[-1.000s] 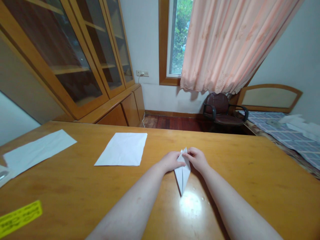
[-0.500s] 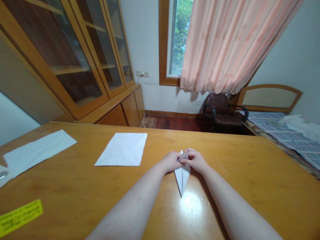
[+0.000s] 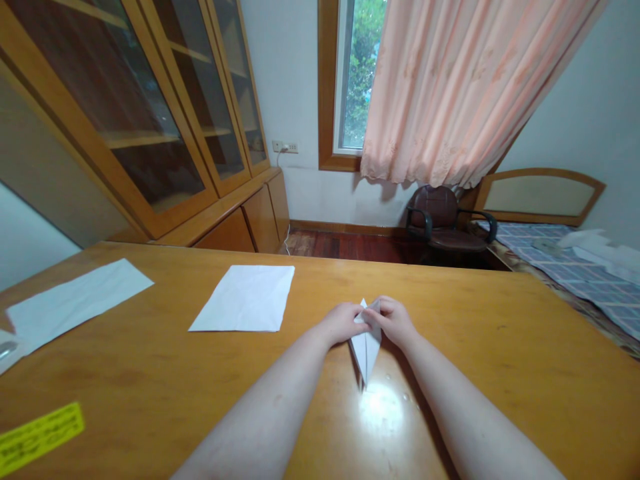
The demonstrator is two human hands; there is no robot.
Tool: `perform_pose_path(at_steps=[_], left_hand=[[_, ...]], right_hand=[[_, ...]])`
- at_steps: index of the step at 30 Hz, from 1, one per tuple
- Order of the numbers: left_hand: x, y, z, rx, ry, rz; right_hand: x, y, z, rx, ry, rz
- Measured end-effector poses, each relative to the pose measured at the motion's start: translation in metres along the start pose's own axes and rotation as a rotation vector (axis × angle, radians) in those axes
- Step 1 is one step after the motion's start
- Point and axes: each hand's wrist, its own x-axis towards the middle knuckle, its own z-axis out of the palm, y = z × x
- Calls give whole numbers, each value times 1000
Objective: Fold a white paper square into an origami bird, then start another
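Note:
A small piece of white folded paper (image 3: 367,350), shaped like a narrow kite with a crease down its middle, is at the centre of the wooden table. Its long point faces me, and a short tip shows beyond my fingers. My left hand (image 3: 345,321) grips its left side, thumb across the top. From the right, my right hand (image 3: 393,319) pinches an upper flap between thumb and fingers. The fingers of both hands partly cover the far end of the paper.
On the wooden table (image 3: 165,387), a white square sheet (image 3: 245,298) lies left of my hands. A longer white strip (image 3: 80,303) rests farther left. A yellow label (image 3: 43,437) is at the near left. Beyond stand a glass-door cabinet (image 3: 200,180) and a brown armchair (image 3: 437,213).
The raised flap near my thumbs has shifted right and spread wider. The near point of the folded paper has lifted slightly, showing a second point beneath. My hands have barely moved.

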Motion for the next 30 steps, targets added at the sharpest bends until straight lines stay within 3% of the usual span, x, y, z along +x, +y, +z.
perform_pose_path(at_steps=[21, 30], left_hand=[[0, 0, -1, 22, -32, -51], [-2, 2, -1, -2, 0, -53]], right_hand=[[2, 7, -3, -8, 86, -6], [3, 12, -2, -146, 81, 63]])
